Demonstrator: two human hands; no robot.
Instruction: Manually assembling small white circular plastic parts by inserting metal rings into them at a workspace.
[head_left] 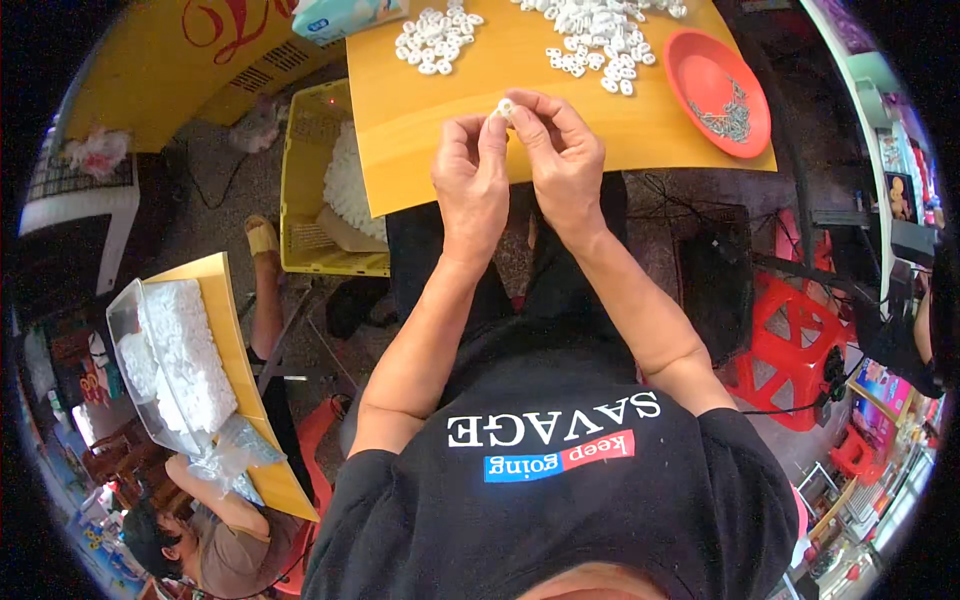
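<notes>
Between the fingertips of both hands, just over the near part of the table, is a small white plastic piece point(506, 106) with a hole in it. My left hand point(473, 180) pinches it from the left with thumb and forefinger. From the right, my right hand point(562, 160) grips it the same way. Beyond my hands lie a loose group of white two-holed pieces point(437, 40) and a larger heap of white pieces point(600, 35). To the right stands a red plate point(700, 70) with many small metal pins or screws point(735, 118) in it.
A blue-green tissue pack point(345, 15) lies at the table's far left corner. Below the table's left side stands a yellow crate point(300, 180) with white pieces. At lower left, a person point(215, 540) sits by a board bearing a clear bin point(150, 370). Red stools point(795, 335) stand at right.
</notes>
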